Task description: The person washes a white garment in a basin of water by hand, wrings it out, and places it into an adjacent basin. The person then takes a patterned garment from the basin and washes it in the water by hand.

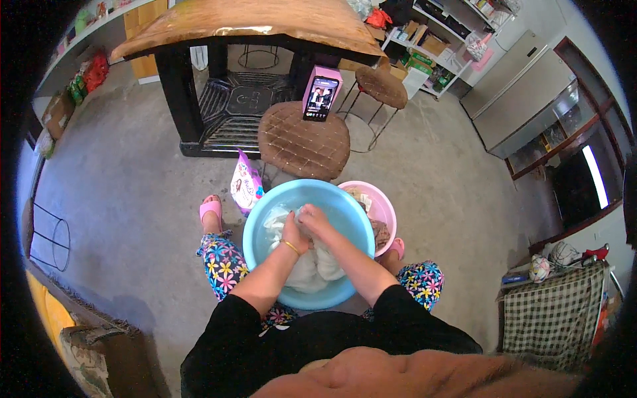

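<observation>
A light blue basin sits between my knees, with water and white cloth in it. My left hand, a yellow bangle on its wrist, is closed on a bunch of the cloth near the basin's middle. Just right of it and slightly farther away, my right hand also has its fingers curled in on the cloth. The two hands almost touch. Part of the cloth between them is hidden by the fingers.
A pink basin holding brown fabric touches the blue one's right side. Left of the blue basin stands a purple and white bag. Beyond are a brown padded stool bearing a propped phone, and a wooden-topped table.
</observation>
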`<action>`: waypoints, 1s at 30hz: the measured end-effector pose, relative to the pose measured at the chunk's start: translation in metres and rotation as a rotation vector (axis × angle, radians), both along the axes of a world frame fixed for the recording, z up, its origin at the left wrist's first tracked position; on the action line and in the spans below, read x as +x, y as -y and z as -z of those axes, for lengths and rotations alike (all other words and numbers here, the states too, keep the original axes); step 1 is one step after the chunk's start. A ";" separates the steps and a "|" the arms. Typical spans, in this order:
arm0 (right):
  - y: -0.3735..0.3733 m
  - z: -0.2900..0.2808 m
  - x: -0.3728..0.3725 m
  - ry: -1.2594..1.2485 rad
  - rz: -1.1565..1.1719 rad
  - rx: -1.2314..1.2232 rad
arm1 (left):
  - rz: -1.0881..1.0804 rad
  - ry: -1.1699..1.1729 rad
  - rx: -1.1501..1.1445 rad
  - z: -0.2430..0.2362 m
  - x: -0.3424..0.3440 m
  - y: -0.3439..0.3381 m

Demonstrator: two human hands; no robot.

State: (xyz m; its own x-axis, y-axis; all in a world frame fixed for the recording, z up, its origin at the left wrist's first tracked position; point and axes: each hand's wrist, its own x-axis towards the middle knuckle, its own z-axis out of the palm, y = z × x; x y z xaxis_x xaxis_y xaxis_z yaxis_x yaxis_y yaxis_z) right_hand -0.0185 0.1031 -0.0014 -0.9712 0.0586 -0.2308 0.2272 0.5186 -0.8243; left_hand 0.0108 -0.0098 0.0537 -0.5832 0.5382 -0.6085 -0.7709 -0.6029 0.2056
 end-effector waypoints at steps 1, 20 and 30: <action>0.009 -0.013 0.010 0.004 -0.010 -0.001 | -0.010 0.004 -0.001 0.003 0.001 0.004; 0.036 -0.043 0.013 -0.282 0.142 0.326 | -0.242 0.008 0.110 0.075 -0.007 -0.006; -0.009 -0.003 0.027 -0.349 0.026 0.468 | -0.383 -0.034 -0.277 0.063 -0.009 -0.011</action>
